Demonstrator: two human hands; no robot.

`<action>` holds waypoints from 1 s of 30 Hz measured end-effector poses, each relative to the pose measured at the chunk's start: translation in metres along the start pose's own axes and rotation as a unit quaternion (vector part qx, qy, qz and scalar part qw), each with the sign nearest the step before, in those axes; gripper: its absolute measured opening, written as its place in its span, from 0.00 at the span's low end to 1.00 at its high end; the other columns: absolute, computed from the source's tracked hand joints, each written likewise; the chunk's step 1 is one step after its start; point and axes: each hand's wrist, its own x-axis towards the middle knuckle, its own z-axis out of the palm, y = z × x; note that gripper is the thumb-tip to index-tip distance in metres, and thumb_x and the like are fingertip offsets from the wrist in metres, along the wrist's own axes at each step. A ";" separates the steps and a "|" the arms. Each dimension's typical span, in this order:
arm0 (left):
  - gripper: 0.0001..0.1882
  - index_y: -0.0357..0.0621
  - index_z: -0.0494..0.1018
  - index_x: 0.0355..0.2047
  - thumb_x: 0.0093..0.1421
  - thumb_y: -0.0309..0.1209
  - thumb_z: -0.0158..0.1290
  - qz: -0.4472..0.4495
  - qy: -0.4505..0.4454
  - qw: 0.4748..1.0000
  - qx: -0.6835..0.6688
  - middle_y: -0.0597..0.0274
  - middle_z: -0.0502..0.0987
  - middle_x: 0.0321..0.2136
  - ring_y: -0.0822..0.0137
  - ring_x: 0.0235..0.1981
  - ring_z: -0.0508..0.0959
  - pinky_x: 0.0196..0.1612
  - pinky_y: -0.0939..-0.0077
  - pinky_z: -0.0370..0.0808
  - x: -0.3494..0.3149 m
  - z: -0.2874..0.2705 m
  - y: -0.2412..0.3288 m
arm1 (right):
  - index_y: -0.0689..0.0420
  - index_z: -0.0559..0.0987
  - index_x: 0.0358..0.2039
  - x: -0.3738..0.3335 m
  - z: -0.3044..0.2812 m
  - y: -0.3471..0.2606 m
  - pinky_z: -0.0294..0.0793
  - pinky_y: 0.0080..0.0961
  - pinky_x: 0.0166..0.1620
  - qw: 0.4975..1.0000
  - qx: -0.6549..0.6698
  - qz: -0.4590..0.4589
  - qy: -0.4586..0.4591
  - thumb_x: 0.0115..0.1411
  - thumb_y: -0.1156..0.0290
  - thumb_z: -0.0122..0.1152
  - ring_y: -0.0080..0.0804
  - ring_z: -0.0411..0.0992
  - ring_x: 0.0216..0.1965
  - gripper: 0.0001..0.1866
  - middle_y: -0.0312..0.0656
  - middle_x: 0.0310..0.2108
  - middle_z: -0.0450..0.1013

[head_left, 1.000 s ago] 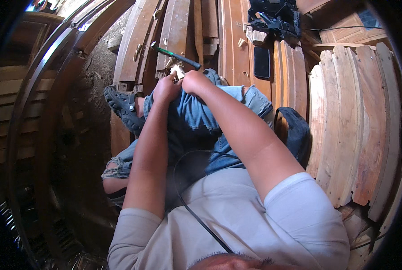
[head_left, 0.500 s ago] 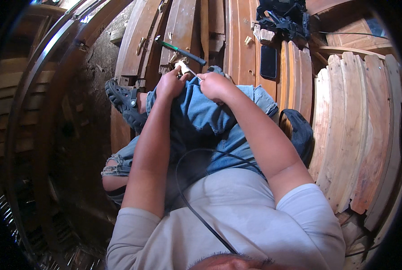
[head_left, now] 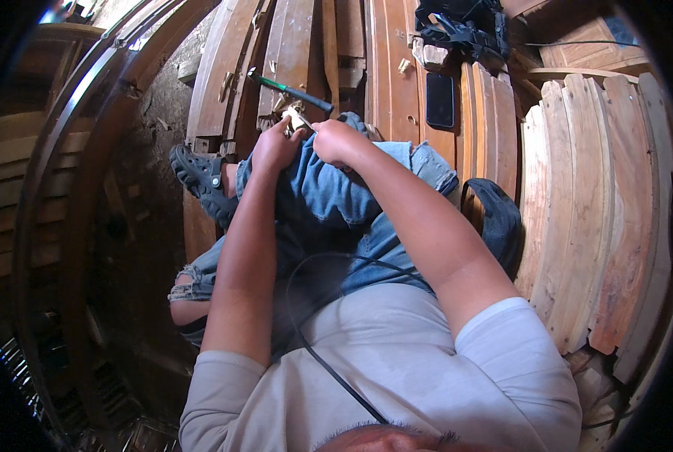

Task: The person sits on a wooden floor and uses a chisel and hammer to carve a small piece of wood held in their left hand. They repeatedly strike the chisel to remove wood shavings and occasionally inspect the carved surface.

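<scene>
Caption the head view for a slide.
Seated among curved wooden planks, both hands, left and right, pinch a small pale piece beside a green-handled tool.

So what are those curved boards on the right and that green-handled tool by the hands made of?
The curved boards look like bare, unfinished wood: pale, matte, with visible grain. The tool appears to have a green, probably plastic or painted, handle and a dark end, possibly rubber; its head is too small to judge.
</scene>
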 end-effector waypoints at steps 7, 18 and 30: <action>0.35 0.56 0.73 0.68 0.63 0.51 0.66 0.048 0.034 0.994 -0.094 0.41 0.84 0.51 0.44 0.53 0.85 0.55 0.55 0.81 0.014 0.010 -0.027 | 0.62 0.87 0.49 0.022 0.012 -0.004 0.82 0.44 0.55 0.998 -0.033 -0.042 0.026 0.59 0.73 0.60 0.54 0.83 0.53 0.18 0.59 0.50 0.82; 0.37 0.47 0.72 0.65 0.62 0.51 0.67 0.037 0.027 0.997 -0.060 0.40 0.81 0.57 0.44 0.58 0.82 0.60 0.54 0.79 0.005 0.008 -0.016 | 0.66 0.88 0.36 0.030 0.003 0.016 0.83 0.43 0.46 0.995 0.073 0.005 -0.069 0.58 0.72 0.58 0.51 0.86 0.40 0.14 0.59 0.37 0.84; 0.34 0.48 0.72 0.64 0.65 0.53 0.64 0.026 0.027 0.995 -0.096 0.40 0.83 0.54 0.44 0.57 0.83 0.59 0.56 0.79 0.013 0.010 -0.018 | 0.62 0.78 0.65 -0.041 -0.024 0.009 0.79 0.41 0.58 0.992 0.123 -0.033 0.014 0.59 0.73 0.53 0.57 0.79 0.56 0.31 0.63 0.55 0.79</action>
